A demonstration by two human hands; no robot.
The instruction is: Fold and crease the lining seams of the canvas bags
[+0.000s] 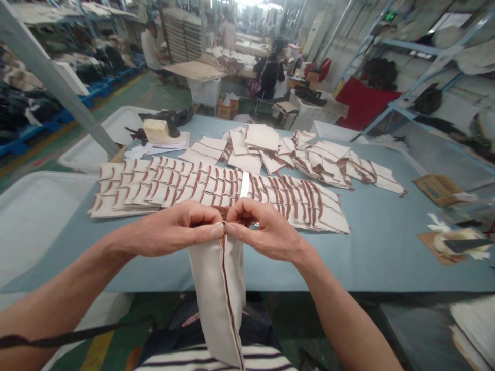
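Observation:
A cream fabric piece [211,288] with a brown-edged seam down its middle hangs over the table's front edge toward my lap. Its top end is pinched between the thumb and fingers of my left hand [185,229]. My right hand [266,229] pinches the same end, its thumb tip touching the left one. Just beyond my hands, overlapping rows of cream pieces with brown edges [174,183] lie on the blue-grey table [154,263]. A white strip [245,184] rests across these rows.
A loose heap of cream pieces [263,138] lies farther back. At the back left is a yellowish block [157,131] beside black cloth. A cardboard box [436,189] stands at the right, near a wrapped item [456,243]. White bins flank the left side; people are in the background.

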